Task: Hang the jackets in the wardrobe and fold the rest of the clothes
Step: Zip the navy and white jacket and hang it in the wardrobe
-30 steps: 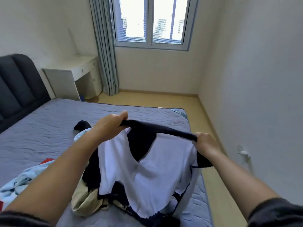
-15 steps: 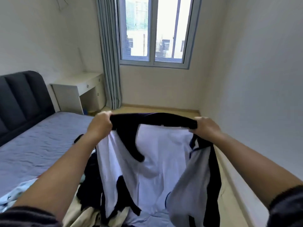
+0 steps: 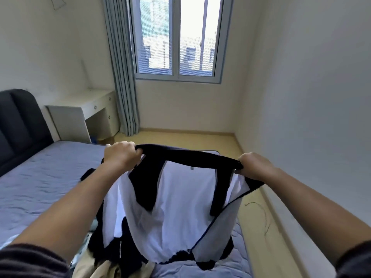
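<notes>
Navy-and-white jacket point(image 3: 180, 207) held above the bed point(image 3: 40, 187), collar clenched by left hand point(image 3: 120, 155) at 10 o'clock and right hand point(image 3: 255, 165) at 2 o'clock; risks snagging the clothes pile point(image 3: 112, 267) at 7 o'clock, with hem hanging low there.

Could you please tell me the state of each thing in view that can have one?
Navy and white jacket: unzipped, held up over the bed, lining toward the camera.
Left hand: grips one end of its collar.
Right hand: grips the other end.
Curtain: drawn aside.
Window: looks shut.
Desk drawers: shut.
Beige garment: crumpled on the bed.
</notes>
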Demonstrator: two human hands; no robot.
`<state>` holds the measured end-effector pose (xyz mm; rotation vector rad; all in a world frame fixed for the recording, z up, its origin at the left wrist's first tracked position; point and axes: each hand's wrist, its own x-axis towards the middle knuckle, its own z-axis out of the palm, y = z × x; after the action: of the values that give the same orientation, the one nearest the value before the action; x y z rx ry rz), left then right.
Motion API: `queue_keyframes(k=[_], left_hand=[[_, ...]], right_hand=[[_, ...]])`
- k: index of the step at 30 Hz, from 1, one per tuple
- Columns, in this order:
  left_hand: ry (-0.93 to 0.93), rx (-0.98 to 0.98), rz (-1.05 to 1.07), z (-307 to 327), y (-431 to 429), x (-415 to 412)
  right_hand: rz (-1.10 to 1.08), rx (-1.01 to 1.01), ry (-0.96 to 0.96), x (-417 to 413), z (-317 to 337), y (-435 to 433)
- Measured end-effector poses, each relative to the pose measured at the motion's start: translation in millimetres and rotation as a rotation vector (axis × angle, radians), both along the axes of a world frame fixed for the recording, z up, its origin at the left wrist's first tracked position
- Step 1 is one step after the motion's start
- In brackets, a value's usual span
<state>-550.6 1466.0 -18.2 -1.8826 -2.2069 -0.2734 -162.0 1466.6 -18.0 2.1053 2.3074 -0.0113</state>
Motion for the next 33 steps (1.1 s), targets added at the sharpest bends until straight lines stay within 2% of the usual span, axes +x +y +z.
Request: queue_keyframes(k=[2, 4, 5, 7, 9, 10, 11, 12, 13, 14, 15, 16, 17, 18, 20, 22, 24, 26, 27, 28, 29, 30, 31, 32, 33], left_hand=[[-0.064, -0.085, 0.059, 5, 0, -2], [-0.223, -0.13, 0.103, 19, 1, -5], [-0.315, -0.084, 0.104, 32, 3, -6], [-0.468, 0.163, 0.061, 62, 14, -14], [-0.611, 0.608, -0.089, 85, 18, -14], [-0.594, 0.823, -0.183, 88, 15, -9], [-0.605, 0.903, -0.258, 79, 10, 1], [-0.586, 0.902, -0.339, 54, 11, 6], [-0.803, 0.737, -0.269, 17, 8, 12], [-1.159, 0.388, -0.173, -13, 1, 20], [-1.108, -0.028, -0.143, -36, -4, 24], [-1.009, -0.382, -0.107, -54, -6, 25], [-0.725, -0.467, 0.053, -64, 1, 23], [-0.494, -0.447, 0.067, -60, 3, 20], [-0.502, -0.292, 0.016, -40, 7, 23], [-0.649, -0.061, -0.072, 0, 24, 27], [-0.764, 0.262, -0.169, 48, 38, 27], [-0.853, 0.751, -0.344, 86, 38, 28], [-0.788, 0.99, -0.443, 95, 35, 32], [-0.587, 1.063, -0.506, 92, 31, 38], [-0.261, 0.91, -0.522, 69, 31, 43], [0.043, 0.537, -0.53, 33, 24, 50], [0.15, 0.063, -0.486, -4, 15, 55], [0.113, -0.366, -0.395, -32, 11, 55], [-0.008, -0.522, -0.313, -50, 15, 53]], right_hand=[[-0.089, -0.087, 0.011, -6, 1, -1], [-0.156, -0.077, 0.163, -17, 15, 3], [-0.157, -0.002, 0.278, -24, 28, 8], [-0.126, 0.326, 0.547, -36, 59, 19], [-0.002, 0.771, 0.814, -49, 82, 17], [0.088, 0.921, 0.857, -53, 82, 12], [0.128, 0.938, 0.764, -61, 71, 8], [0.133, 0.76, 0.578, -69, 50, 4], [0.105, 0.409, 0.328, -75, 18, 0], [0.032, -0.005, 0.124, -77, -17, -7], [-0.04, -0.279, -0.001, -77, -45, -11], [-0.118, -0.379, 0.074, -73, -59, -12], [-0.185, -0.394, 0.25, -69, -60, -10], [-0.252, -0.368, 0.423, -64, -56, -8], [-0.351, -0.274, 0.698, -62, -40, -5], [-0.464, -0.095, 1.021, -67, -8, 11], [-0.427, 0.263, 1.302, -68, 35, 23], [-0.168, 0.797, 1.239, -70, 70, 23], [0.006, 0.997, 1.141, -72, 76, 20], [0.146, 1.039, 1.01, -77, 69, 19], [0.201, 0.87, 0.814, -83, 47, 20], [0.161, 0.511, 0.541, -91, 16, 16], [0.075, 0.107, 0.293, -95, -19, 11], [-0.029, -0.166, 0.163, -93, -50, 9], [-0.088, -0.256, 0.191, -90, -66, 9]])
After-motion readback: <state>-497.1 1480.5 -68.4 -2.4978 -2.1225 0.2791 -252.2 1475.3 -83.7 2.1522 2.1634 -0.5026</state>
